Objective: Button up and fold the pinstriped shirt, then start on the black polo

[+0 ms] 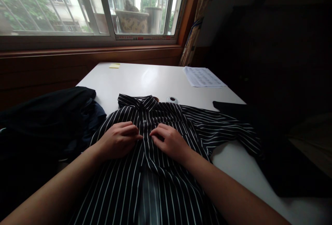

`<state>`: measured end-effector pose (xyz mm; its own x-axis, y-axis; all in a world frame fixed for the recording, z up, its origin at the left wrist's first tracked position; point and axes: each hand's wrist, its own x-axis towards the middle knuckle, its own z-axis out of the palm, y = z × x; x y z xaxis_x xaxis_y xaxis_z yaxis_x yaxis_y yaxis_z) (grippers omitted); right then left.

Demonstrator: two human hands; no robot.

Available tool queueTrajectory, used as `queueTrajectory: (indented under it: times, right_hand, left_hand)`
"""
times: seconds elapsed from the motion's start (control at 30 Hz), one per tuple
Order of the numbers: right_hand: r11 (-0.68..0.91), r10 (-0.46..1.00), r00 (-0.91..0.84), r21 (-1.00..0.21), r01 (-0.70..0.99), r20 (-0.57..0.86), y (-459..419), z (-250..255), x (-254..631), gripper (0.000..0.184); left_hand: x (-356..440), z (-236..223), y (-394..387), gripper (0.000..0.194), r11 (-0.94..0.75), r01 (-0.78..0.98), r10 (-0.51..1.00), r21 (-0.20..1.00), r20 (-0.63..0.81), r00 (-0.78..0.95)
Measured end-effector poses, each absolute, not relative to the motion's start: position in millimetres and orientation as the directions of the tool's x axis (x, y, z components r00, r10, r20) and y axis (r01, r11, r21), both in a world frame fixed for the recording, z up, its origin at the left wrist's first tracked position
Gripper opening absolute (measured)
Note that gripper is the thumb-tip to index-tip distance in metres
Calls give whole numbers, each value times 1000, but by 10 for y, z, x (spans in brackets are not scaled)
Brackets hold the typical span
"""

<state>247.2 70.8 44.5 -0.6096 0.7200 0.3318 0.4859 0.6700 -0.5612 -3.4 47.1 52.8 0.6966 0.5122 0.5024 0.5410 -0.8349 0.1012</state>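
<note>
A black shirt with thin white stripes [181, 121] lies front-up on a white table [145, 79], its collar pointing toward the window. My left hand [118, 140] rests on the shirt's chest just left of the button placket, fingers curled and pinching the fabric edge. My right hand [169, 142] sits just right of the placket, fingers bent and pinching the cloth opposite. The fingertips of both hands nearly meet below the top white button [144, 121]. Lower down, the shirt front gapes apart.
A heap of dark clothes [49, 114] lies at the table's left. Another dark cloth [233, 109] lies at the right edge. A printed sheet [203, 77], a yellow sticky note [114, 65] and a small round white object [172, 99] lie beyond the collar. A window fills the far wall.
</note>
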Motion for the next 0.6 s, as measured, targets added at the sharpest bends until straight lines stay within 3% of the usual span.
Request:
queueTrajectory:
  times: [0.23,0.4,0.6]
  right_hand:
    - [664,728,-601,-553,503,328,713,419,2473,9]
    - [670,724,-601,-549,499,338,711,420,2471,9]
    - [675,721,-601,-550,493,345,710,429,2472,9]
  left_hand:
    - [-10,537,472,39,-834,534,542,139,391,744]
    - [14,529,483,38,-812,575,577,100,290,764]
    - [18,525,489,42,-801,592,586,96,335,738]
